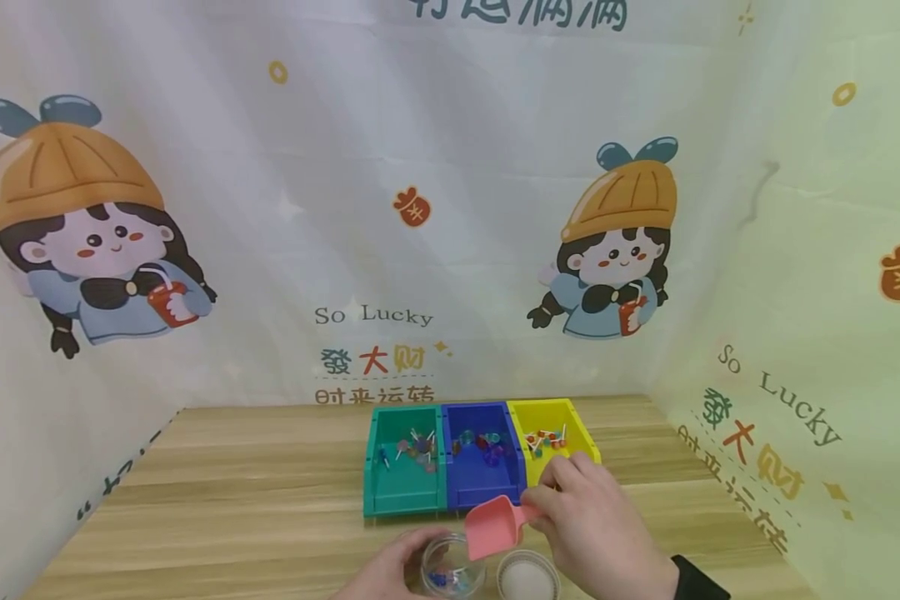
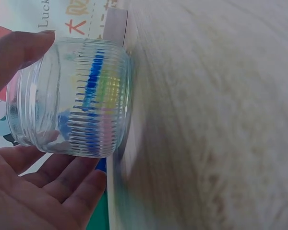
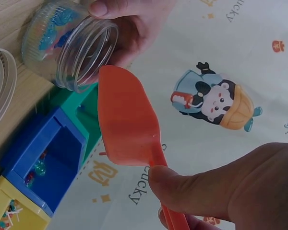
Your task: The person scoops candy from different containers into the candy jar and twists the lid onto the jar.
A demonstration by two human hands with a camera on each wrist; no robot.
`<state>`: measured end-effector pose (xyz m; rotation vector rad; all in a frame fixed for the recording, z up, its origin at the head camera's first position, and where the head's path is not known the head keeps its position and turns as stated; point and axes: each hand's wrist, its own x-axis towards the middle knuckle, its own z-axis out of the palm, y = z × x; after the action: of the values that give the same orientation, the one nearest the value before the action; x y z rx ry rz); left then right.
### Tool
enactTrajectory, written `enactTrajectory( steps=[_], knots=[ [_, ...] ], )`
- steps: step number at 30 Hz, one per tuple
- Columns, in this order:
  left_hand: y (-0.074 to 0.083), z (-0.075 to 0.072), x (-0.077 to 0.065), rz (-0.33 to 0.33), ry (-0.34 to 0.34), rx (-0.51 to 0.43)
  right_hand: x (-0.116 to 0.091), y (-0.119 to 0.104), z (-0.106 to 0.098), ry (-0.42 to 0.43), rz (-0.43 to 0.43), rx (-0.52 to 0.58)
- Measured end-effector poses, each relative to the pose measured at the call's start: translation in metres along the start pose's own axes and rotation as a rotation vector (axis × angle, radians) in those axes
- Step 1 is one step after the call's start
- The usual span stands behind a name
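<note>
My left hand holds a clear ribbed jar at the table's near side, thumb on one side and fingers on the other. Open at the top, the jar has some small blue, green and pink pieces at its bottom. My right hand grips a pinkish-red scoop by the handle, thumb along it. In the head view the blade of the scoop is over the jar's right rim, and no pieces can be made out on it. A round white lid lies right of the jar.
Beyond the jar stand three joined bins: green, blue and yellow. Each holds several small colourful pieces; those in the yellow one have white sticks. A printed cloth hangs behind and along the sides of the wooden table.
</note>
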<state>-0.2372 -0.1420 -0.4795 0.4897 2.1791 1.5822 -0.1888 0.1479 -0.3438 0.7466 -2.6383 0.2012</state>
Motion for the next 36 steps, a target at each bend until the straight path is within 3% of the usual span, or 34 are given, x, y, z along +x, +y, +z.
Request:
enactTrajectory(
  steps=[14,25,29,36],
  knots=[
    [0.015,0.002,-0.005,-0.061,0.056,0.009,-0.002,0.002,0.002,0.011,-0.004,0.001],
    [0.036,-0.009,-0.012,0.063,0.173,0.046,-0.002,0.004,0.004,0.133,-0.033,-0.007],
    [0.042,-0.014,-0.014,0.11,0.248,0.063,-0.002,0.004,0.002,0.164,-0.007,-0.013],
    [0.047,-0.025,-0.013,0.149,0.456,0.089,0.003,0.006,0.0,0.196,0.063,0.028]
  ],
)
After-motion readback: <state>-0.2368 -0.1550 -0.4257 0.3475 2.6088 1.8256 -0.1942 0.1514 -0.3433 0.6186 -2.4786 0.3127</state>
